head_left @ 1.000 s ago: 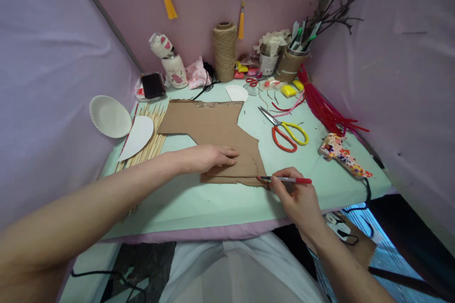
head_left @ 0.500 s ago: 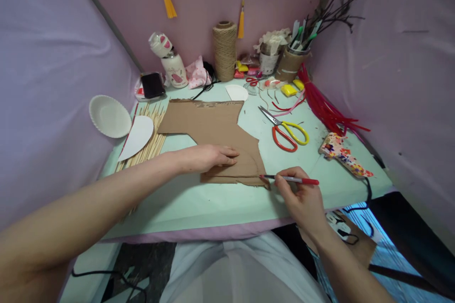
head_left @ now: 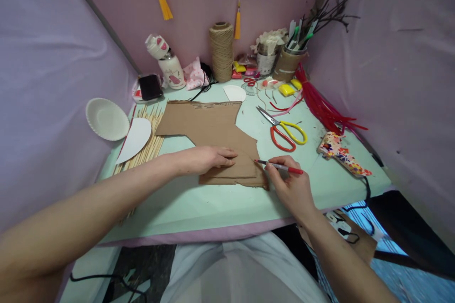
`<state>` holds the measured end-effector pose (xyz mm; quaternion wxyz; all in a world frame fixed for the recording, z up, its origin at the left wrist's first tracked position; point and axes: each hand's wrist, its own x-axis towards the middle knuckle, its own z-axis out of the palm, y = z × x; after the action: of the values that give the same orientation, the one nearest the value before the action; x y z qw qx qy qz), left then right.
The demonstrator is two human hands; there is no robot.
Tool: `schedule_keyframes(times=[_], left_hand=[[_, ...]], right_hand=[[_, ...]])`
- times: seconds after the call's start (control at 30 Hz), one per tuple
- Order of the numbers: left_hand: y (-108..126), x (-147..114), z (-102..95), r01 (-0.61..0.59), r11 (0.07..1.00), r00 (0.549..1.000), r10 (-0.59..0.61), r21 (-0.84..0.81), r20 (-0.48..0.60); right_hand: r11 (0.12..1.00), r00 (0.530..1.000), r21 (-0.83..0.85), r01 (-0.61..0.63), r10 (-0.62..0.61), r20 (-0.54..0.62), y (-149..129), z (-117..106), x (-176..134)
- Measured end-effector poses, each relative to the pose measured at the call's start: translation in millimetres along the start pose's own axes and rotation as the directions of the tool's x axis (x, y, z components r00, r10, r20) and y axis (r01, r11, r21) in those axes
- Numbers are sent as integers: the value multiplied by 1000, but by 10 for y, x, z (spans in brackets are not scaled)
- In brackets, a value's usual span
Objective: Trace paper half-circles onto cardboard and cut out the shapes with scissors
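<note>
A large, irregular sheet of brown cardboard [head_left: 213, 123] lies on the table. On its near part rests a smaller cardboard piece [head_left: 245, 165] with a curved edge. My left hand [head_left: 213, 157] lies flat over the smaller piece, fingers stretched out and pressing it down. In my right hand [head_left: 293, 189] is a red pen [head_left: 284, 167], pinched between thumb and fingers. The pen's tip touches the cardboard at the right edge of the smaller piece. Scissors [head_left: 282, 132] with one red and one yellow handle lie open beyond my right hand.
Thin wooden sticks [head_left: 152, 128] and a white half-round piece [head_left: 137, 137] lie left, near a white bowl [head_left: 107, 118]. A twine spool [head_left: 222, 52] stands at the back. Red strips [head_left: 318, 99] and a flower-patterned glue gun [head_left: 343, 154] are on the right.
The pen tip has moved up and slightly left along the smaller piece's right edge, my right hand with it. My left hand stays in place on the cardboard.
</note>
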<state>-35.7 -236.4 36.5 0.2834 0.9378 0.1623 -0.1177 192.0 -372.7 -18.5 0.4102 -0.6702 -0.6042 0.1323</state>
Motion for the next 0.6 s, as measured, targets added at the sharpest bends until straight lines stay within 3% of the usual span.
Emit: schedule_keyframes(times=[0.6], left_hand=[[-47, 28, 43, 18, 1000, 1000, -18, -18, 7]], right_hand=[[990, 992, -78, 119, -116, 45, -43, -49, -115]])
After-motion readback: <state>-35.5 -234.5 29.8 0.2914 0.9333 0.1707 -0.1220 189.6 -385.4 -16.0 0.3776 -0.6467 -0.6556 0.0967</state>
